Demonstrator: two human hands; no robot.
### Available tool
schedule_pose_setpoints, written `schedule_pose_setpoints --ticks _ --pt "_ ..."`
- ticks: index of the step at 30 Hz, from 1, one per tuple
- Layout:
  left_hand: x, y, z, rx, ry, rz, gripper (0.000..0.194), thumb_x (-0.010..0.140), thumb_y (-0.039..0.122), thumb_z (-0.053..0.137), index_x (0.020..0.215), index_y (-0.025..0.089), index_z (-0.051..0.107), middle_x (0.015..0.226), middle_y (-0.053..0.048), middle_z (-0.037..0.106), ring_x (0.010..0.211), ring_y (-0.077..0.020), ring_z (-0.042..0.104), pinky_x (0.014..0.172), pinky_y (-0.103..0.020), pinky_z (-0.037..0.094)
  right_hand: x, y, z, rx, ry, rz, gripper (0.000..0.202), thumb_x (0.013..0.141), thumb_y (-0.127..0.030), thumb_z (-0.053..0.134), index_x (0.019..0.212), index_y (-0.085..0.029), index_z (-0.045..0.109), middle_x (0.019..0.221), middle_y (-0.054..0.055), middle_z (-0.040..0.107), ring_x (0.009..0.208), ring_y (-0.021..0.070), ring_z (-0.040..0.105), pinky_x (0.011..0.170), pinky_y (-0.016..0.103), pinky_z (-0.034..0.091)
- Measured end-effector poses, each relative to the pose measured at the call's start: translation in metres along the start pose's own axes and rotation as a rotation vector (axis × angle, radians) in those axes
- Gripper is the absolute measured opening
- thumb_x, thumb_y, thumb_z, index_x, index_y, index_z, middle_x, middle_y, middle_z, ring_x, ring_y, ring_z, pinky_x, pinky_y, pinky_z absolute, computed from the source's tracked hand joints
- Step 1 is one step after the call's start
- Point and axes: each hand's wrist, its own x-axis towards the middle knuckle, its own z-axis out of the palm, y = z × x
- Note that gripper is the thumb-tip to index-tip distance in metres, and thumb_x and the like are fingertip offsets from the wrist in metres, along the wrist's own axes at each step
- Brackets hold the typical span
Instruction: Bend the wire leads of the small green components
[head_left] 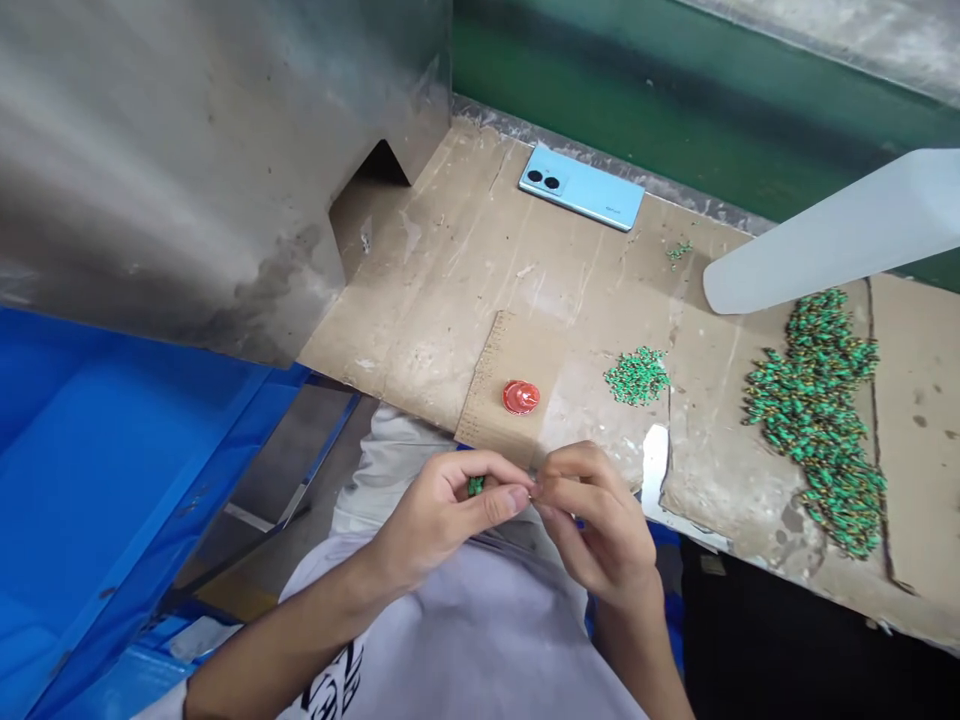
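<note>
**Close work, low and central**

Left hand (442, 515) curled round some green pieces (475, 486), its palm probably serving as a small store. Right hand (604, 510) meets it at the fingertips; whether it grips anything, cannot tell. From that meeting point: red round piece (520, 397) near, at twelve, on a cardboard strip (480, 410); small green pile (637, 377) at one to two; large green pile (832, 430) towards three, likely kept separate yet reachable.

Anything pinched between the left hand (442, 512) and right hand (602, 520) was too small to tell; the former partly hid green pieces (475, 486). The view's edge cropped the white object (840, 235).
</note>
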Motion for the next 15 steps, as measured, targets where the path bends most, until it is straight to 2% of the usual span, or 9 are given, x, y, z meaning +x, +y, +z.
schedule_pose_setpoints --ticks 3,8,10,13,15 --pt "0.0 0.003 -0.003 0.041 0.014 0.014 0.016 0.091 0.033 0.082 0.086 0.018 0.081 0.074 0.0 0.064 0.07 -0.0124 0.05 0.065 -0.024 0.039 0.003 0.0 0.001 0.001 -0.006 -0.008 0.035 0.097 -0.002 0.061 0.124 -0.023 0.068 0.102 0.007 0.07 0.087 0.0218 0.068 0.073 0.037 0.058" --pt "0.001 0.007 0.0 0.168 0.069 0.052 0.016 0.089 0.031 0.078 0.081 0.017 0.077 0.062 0.004 0.047 0.059 -0.0113 0.039 0.055 -0.025 0.032 0.001 0.001 0.007 0.046 0.041 0.03 0.027 0.098 -0.01 0.069 0.121 -0.024 0.07 0.103 0.008 0.073 0.088 0.024 0.07 0.074 0.04 0.06" --pt "0.001 0.007 0.002 0.216 0.097 0.095 0.013 0.089 0.028 0.076 0.082 0.017 0.077 0.062 0.004 0.046 0.057 -0.0108 0.04 0.054 -0.025 0.032 0.0 0.0 0.01 0.044 0.077 0.055 0.026 0.098 -0.009 0.07 0.119 -0.024 0.072 0.1 0.007 0.073 0.086 0.0234 0.07 0.072 0.039 0.059" --pt "0.0 0.006 0.005 0.346 0.166 0.226 0.009 0.089 0.021 0.072 0.082 0.018 0.076 0.063 0.004 0.05 0.057 -0.0101 0.043 0.053 -0.024 0.034 -0.001 -0.002 0.012 0.039 0.105 0.086 0.028 0.095 -0.008 0.072 0.118 -0.024 0.073 0.097 0.006 0.073 0.084 0.0225 0.07 0.071 0.037 0.059" --pt "0.0 0.005 0.006 0.486 0.228 0.388 0.01 0.09 0.013 0.071 0.082 0.019 0.075 0.063 0.005 0.05 0.056 -0.0093 0.044 0.054 -0.023 0.035 0.0 -0.004 0.013 0.045 0.114 0.109 0.028 0.095 -0.008 0.073 0.117 -0.024 0.073 0.097 0.006 0.072 0.085 0.0219 0.069 0.071 0.036 0.058"
